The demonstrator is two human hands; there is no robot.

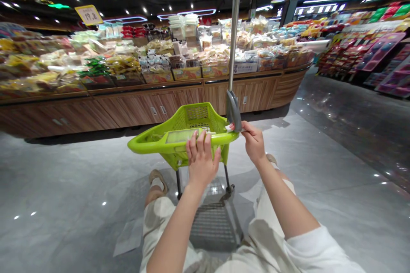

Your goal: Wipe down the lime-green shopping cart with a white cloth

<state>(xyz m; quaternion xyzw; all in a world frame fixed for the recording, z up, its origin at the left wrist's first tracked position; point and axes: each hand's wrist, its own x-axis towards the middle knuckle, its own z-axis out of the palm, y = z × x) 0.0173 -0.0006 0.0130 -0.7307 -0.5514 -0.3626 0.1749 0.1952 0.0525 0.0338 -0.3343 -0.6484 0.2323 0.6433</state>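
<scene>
The grey floor [80, 187] bears a green cart [169, 148].

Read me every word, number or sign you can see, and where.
"HORSH": white carton; characters beside it too blurred.
"19.8", probably: yellow-edged price sign, blurred.
Too small or blurred: green lit sign, snack packages.
Shopping cart handle panel: nothing readable.

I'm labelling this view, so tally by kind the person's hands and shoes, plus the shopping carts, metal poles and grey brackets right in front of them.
Left hand and right hand: 2
Shoes: 2, one partly hidden
Green shopping cart: 1
Metal pole: 1
Grey bracket: 1
Total: 7
</scene>
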